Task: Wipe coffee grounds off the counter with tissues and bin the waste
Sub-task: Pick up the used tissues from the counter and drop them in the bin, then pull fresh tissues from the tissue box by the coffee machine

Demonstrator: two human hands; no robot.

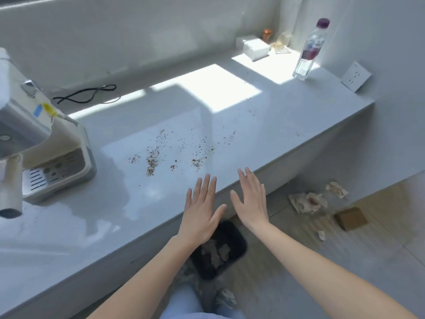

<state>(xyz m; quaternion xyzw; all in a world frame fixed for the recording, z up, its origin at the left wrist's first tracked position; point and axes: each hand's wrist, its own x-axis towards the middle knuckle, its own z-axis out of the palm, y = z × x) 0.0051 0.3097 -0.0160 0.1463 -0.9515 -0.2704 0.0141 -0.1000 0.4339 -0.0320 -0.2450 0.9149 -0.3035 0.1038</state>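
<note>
Brown coffee grounds [177, 150] lie scattered across the middle of the grey counter [96, 217]. My left hand [201, 211] and my right hand [251, 201] hover flat over the counter's front edge, fingers spread, both holding nothing. Below them on the floor stands a black bin [236, 252] with crumpled tissues inside. A white tissue box [254, 47] sits at the far end of the counter, well beyond my hands.
A coffee machine [43, 143] with a drip tray stands at the left. A black cable [87, 94] lies behind it. A water bottle [310, 49] and a wall socket [356, 76] are at the far right. Stained tissues [308, 202] and a brown box [351, 218] lie on the floor.
</note>
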